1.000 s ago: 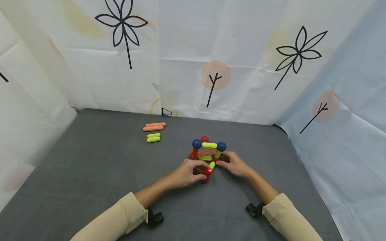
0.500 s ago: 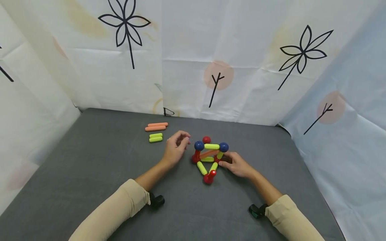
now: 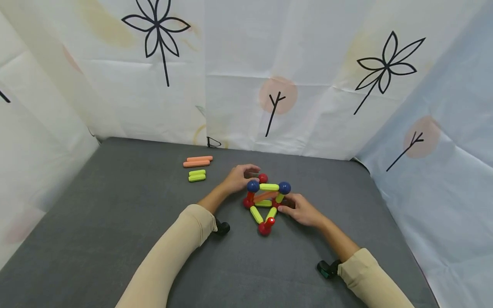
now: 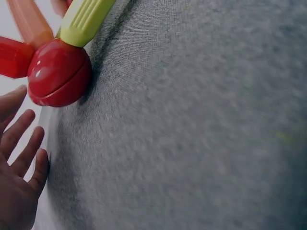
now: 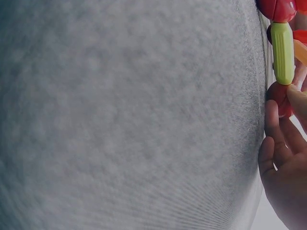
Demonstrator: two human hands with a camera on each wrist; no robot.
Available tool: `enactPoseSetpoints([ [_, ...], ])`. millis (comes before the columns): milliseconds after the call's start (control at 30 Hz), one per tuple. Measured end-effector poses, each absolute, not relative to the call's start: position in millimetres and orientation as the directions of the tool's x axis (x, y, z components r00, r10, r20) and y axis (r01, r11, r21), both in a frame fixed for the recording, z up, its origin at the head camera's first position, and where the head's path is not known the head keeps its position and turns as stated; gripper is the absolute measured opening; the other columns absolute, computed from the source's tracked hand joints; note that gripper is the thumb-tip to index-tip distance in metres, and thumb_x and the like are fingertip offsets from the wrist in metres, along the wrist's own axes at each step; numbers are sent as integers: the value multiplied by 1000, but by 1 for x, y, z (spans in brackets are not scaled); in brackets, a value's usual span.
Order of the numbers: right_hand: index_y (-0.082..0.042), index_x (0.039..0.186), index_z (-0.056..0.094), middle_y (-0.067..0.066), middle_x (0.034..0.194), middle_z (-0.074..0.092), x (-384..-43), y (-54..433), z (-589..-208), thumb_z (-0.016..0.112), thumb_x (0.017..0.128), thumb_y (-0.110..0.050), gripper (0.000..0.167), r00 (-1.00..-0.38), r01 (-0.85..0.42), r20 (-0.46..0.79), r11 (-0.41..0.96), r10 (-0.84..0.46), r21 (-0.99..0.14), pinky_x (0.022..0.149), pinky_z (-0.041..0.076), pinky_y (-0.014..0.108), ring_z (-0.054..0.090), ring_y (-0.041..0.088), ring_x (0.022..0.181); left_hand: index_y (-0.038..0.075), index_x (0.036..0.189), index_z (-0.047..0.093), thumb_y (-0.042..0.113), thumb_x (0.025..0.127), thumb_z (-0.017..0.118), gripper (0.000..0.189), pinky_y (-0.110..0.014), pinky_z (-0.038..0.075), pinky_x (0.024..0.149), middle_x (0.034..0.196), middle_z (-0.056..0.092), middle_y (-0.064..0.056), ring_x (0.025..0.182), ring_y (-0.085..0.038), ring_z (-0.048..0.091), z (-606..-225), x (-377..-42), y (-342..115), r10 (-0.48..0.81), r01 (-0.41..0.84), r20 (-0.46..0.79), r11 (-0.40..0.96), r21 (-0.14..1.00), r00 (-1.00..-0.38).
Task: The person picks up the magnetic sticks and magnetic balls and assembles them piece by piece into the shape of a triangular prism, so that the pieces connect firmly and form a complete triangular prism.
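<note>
Sitting on the far side of the stick-and-ball build (image 3: 263, 203), the far red ball (image 3: 263, 178) was just right of the left hand (image 3: 242, 179), fingers apart, though honestly I couldn't tell if they touched it. That hand was the nearer one; the right hand (image 3: 302, 209) pinched the build's right base ball (image 3: 275, 203). The top green stick (image 3: 269, 187) ran left to right.

The frame (image 3: 263, 203) joins glossy red balls (image 3: 264, 229) and blue balls (image 3: 253, 186) with lime-green rods (image 3: 269, 187), a salmon rod (image 3: 265, 196) and red rods (image 3: 270, 222). Left of the frame lie lime-green sticks (image 3: 197, 178) and salmon sticks (image 3: 196, 163). Under it the surface (image 3: 115, 214) is dark grey; behind it, white cloth (image 3: 239, 42) bears black-outlined flowers (image 3: 157, 25) and pale pink discs (image 3: 289, 90).
</note>
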State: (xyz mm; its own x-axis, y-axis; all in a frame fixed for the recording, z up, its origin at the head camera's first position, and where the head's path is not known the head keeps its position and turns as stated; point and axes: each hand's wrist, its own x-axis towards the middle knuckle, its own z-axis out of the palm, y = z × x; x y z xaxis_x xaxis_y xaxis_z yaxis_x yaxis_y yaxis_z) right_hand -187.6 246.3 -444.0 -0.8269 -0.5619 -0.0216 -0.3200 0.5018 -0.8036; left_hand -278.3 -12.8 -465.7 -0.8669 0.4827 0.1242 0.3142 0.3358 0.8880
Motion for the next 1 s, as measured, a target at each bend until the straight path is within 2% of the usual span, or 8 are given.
enactPoseSetpoints([
  [200,4,127,60,14,112,68,-186,247,-445,62,99,-11,32,-830,-329,-7,500,-558,-801,85,52,30,64,23,97,2,135,59,10,94,69,43,-43,44,104,135,61,-15,124,-29,57,-462,-277,0,502,333,89,421,844,-860],
  [367,4,129,59,14,112,68,-186,249,-444,62,99,-10,33,-833,-328,-11,510,-553,-795,84,51,31,63,23,96,3,132,61,3,93,68,40,-44,39,108,129,64,-15,122,-29,56,-465,-278,6,536,423,127,477,770,-835],
  [533,3,129,59,14,113,68,-186,249,-444,62,99,-10,33,-832,-324,-18,511,-555,-796,85,51,30,63,22,96,1,130,59,5,96,65,35,-42,46,102,124,64,-16,115,-30,61,-467,-277,0,494,358,136,389,849,-859],
  [733,1,128,60,11,112,68,-188,248,-446,62,99,-12,32,-830,-329,-17,515,-557,-791,84,51,30,63,20,96,4,134,55,18,100,63,38,-41,53,87,129,60,-15,112,-29,63,-449,-275,-36,372,230,117,275,934,-921],
  [833,2,128,60,12,112,69,-188,247,-446,62,99,-12,32,-831,-338,-7,515,-556,-788,83,52,30,63,20,96,5,131,56,23,99,64,38,-41,53,83,125,61,-14,106,-31,64,-434,-272,-54,330,208,127,222,953,-936],
  [933,3,127,60,13,112,69,-187,248,-447,62,99,-11,32,-832,-340,0,509,-555,-791,82,52,30,63,20,96,6,124,60,26,96,68,35,-38,51,83,116,64,-13,103,-36,64,-419,-262,-64,310,223,160,181,958,-937],
  [1000,3,127,60,14,112,69,-187,248,-447,63,98,-10,32,-833,-340,2,509,-553,-791,82,52,29,63,20,96,7,121,62,26,95,70,33,-35,51,80,112,66,-10,99,-36,65,-412,-253,-67,312,254,194,165,953,-930],
])
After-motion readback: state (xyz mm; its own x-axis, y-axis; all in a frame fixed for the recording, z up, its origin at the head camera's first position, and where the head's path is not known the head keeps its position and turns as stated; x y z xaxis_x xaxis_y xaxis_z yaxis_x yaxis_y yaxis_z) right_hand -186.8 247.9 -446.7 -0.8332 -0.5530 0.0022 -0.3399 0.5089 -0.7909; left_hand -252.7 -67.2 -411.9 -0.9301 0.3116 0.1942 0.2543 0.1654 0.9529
